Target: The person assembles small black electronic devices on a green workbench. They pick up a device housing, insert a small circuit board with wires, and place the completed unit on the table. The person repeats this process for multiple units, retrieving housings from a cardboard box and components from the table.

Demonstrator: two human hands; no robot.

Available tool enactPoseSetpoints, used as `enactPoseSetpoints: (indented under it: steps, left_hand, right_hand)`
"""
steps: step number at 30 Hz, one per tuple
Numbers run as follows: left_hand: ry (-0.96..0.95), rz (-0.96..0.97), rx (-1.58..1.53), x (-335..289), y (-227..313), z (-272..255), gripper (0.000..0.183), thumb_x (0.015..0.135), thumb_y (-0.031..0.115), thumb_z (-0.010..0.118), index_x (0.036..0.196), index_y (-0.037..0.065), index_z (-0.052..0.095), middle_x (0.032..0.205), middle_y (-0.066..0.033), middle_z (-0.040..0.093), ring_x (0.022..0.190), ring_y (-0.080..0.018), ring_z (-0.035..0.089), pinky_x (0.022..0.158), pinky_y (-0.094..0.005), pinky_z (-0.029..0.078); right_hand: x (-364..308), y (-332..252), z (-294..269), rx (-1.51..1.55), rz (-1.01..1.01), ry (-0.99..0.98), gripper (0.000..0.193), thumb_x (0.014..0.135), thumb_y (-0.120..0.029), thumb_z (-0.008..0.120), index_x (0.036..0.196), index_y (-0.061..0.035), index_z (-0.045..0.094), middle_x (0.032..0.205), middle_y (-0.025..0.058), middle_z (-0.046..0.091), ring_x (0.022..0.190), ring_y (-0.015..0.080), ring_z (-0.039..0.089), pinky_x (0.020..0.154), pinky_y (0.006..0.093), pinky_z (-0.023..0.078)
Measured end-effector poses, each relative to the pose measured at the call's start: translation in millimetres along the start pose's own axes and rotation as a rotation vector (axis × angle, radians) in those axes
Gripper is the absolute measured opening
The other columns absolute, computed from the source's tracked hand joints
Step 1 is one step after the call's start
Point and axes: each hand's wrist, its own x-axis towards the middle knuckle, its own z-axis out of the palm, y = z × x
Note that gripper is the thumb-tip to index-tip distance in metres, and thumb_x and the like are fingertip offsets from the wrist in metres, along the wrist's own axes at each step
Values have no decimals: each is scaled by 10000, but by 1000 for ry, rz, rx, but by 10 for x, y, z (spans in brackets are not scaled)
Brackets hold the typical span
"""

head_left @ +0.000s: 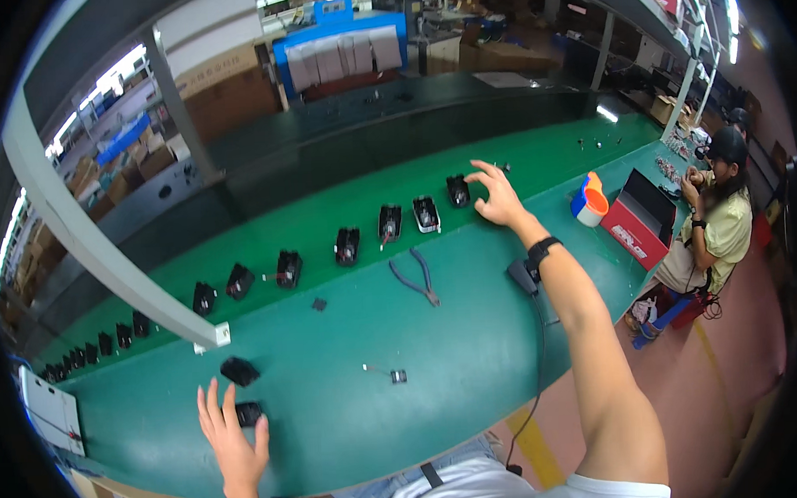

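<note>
My right hand (500, 200) reaches far forward with fingers spread, beside the rightmost black plastic housing (457, 191). Whether a fingertip touches that housing I cannot tell. On the near left, my left hand (233, 443) is open, its fingers and thumb around the near side of a small black plastic part (248, 414). Just beyond it lies another black shell piece (239, 370). A row of similar housings, among them one with a pale rim (426, 215), runs down the green strip to the far left. Pliers with blue handles (414, 279) and a small wired component (398, 376) lie mid-table.
A corded black tool (523, 277) lies under my right forearm. Farther right stand an orange and blue container (590, 200) and an open red box (637, 232). A grey post (108, 224) rises at left. A co-worker (718, 211) sits at the right end.
</note>
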Motion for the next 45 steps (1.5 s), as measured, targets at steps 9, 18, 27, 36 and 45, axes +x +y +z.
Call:
enactPoseSetpoints:
  steps: [9, 18, 27, 36, 45]
  left_hand:
    - [133, -181, -37, -188, -216, 365, 727, 816, 271, 786, 1419, 8, 475, 1309, -293, 526, 1206, -468, 514, 1052, -493, 411]
    - [116, -189, -407, -126, -199, 454, 691, 797, 217, 832, 1366, 2, 505, 1233, -210, 567, 1070, -364, 591, 972, -453, 476]
    - [55, 57, -703, 473, 572, 369, 831, 629, 172, 808, 1368, 9, 466, 1287, -186, 483, 1201, -328, 509, 1041, -418, 413]
    - [-169, -49, -824, 869, 862, 797, 947, 615, 233, 927, 1354, 26, 372, 1242, -161, 532, 1173, -242, 550, 1004, -375, 467]
    - [-237, -27, -1305, 749, 866, 873, 878, 671, 109, 885, 1372, 36, 361, 1204, -129, 602, 1110, -203, 606, 983, -352, 497]
  right_hand:
    - [50, 752, -46, -218, 530, -65, 622, 828, -268, 744, 1412, -200, 542, 1488, 188, 454, 1270, 430, 508, 1045, 474, 469]
    - [-24, 905, -1, 554, 691, 242, 143, 963, -141, 637, 1022, -18, 680, 985, 100, 726, 702, 162, 663, 654, 285, 556]
    - [-650, -1777, -312, 1269, 376, -588, 182, 940, -92, 673, 1096, 0, 649, 1060, 88, 712, 816, 104, 644, 730, 267, 547]
    - [-711, -2649, 97, 787, 193, -697, 303, 834, -54, 776, 1109, 4, 663, 1034, 81, 699, 780, 100, 686, 703, 236, 572]
    - [-938, -2630, 24, 1259, 333, -520, 107, 893, -4, 703, 994, 4, 671, 1117, 116, 700, 975, 139, 683, 885, 281, 561]
